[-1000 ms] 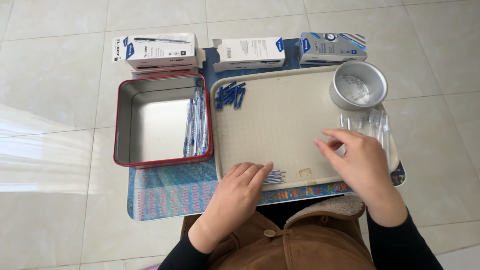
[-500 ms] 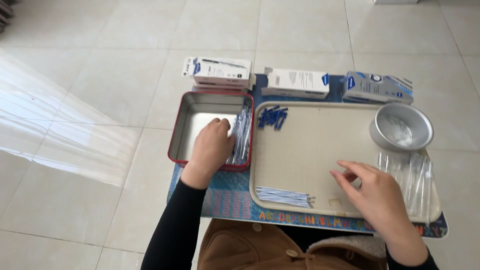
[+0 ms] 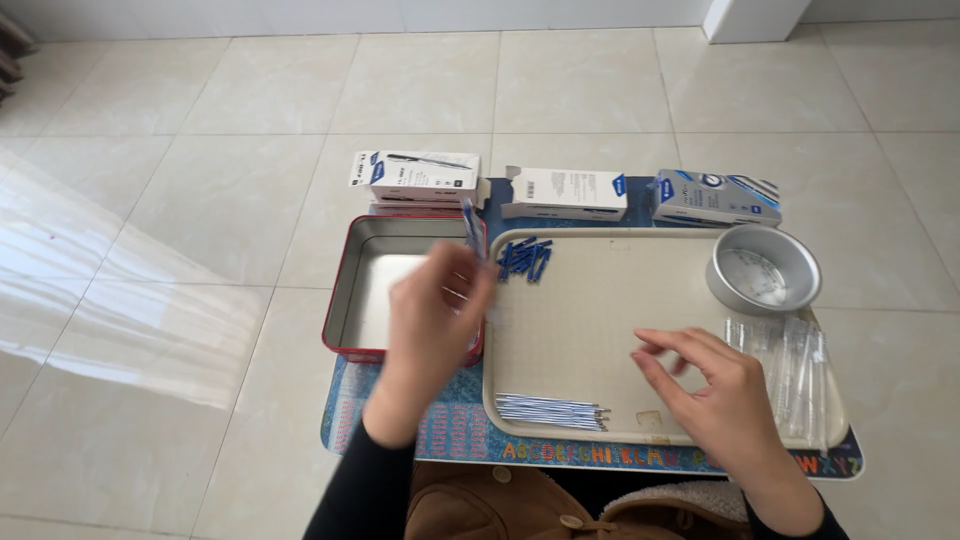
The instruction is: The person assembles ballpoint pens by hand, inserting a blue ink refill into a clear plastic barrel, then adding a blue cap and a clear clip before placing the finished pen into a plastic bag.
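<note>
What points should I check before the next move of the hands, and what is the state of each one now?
1. Left hand has a grip on a clear pen barrel above the red tin: ok.
2. Right hand is free and over the beige tray: ok, nothing visible in its fingers.
3. Refills lie bundled at the tray's near edge: ok.
4. Blue caps are gathered at the tray's far left corner: ok.
5. Clear barrels within reach beside the right hand: ok.
6. Whether the held barrel is empty: cannot tell, blurred.
</note>
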